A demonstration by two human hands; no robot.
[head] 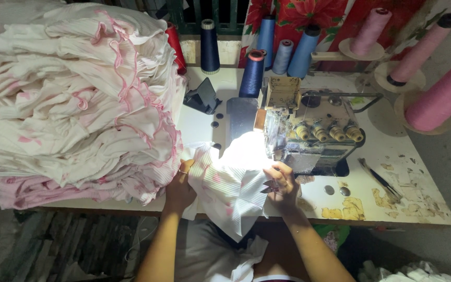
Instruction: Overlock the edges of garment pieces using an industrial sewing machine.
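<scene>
**Feeding ribbed cloth at the overlock machine**

Guiding a white ribbed fabric piece (225, 190) under the lamp, the person works at the near edge of a worn white sewing table (418, 177). In the head view, the cloth lies at the centre of the table front, hanging over the edge toward six o'clock, with its upper end washed out by the bright light at the machine's needle area.

The left hand (180, 187) lies at nine o'clock of the cloth, fingers pressed down on its left edge. The right hand (281, 183) sits at three o'clock of the cloth, touching it, fingers curled around what looks like small thread snips; the glare makes that hard to confirm.

The overlock sewing machine (314, 133) stands just past the right hand, at twelve to one o'clock. A tall heap of white garments with pink ruffled trim (74, 99) fills the table at nine to eleven o'clock, touching the left hand. Blue thread cones (283, 49) stand at twelve o'clock behind the machine; pink thread cones (439, 94) stand at two o'clock. Tweezers (379, 180) lie at three o'clock.
</scene>
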